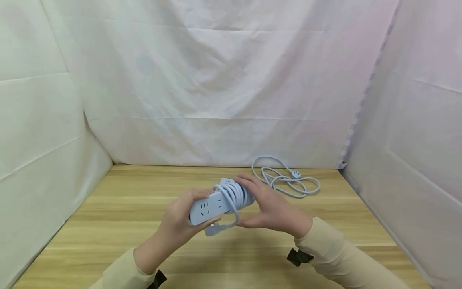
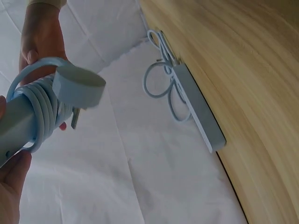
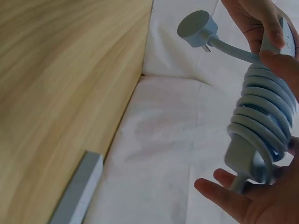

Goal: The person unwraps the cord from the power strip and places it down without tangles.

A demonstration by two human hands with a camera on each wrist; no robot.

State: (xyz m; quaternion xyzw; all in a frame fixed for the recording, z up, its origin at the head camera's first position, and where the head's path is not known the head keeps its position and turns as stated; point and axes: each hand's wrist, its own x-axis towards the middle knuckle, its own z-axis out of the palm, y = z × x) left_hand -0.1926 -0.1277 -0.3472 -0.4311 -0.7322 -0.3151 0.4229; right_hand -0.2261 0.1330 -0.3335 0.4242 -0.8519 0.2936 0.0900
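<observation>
A white power strip (image 1: 208, 210) is held tilted above the table. My left hand (image 1: 180, 212) grips its near end, thumb along the socket face and fingers beneath. The strip's cord (image 1: 236, 196) is wound several times around its other half. A loop leads from the windings to the plug (image 2: 79, 86), which hangs loose beside the strip. My right hand (image 1: 267, 204) cups around the wound end. Its spread fingers (image 3: 224, 198) reach past that end and touch the windings, while the thumb lies on the opposite side.
A second power strip (image 2: 198, 107) lies on the wooden table (image 1: 144, 249), mostly hidden behind my right hand in the head view. Its loosely looped cord (image 1: 299, 188) and plug (image 1: 296, 174) lie at the back right. White cloth walls (image 1: 216, 100) enclose the back and both sides.
</observation>
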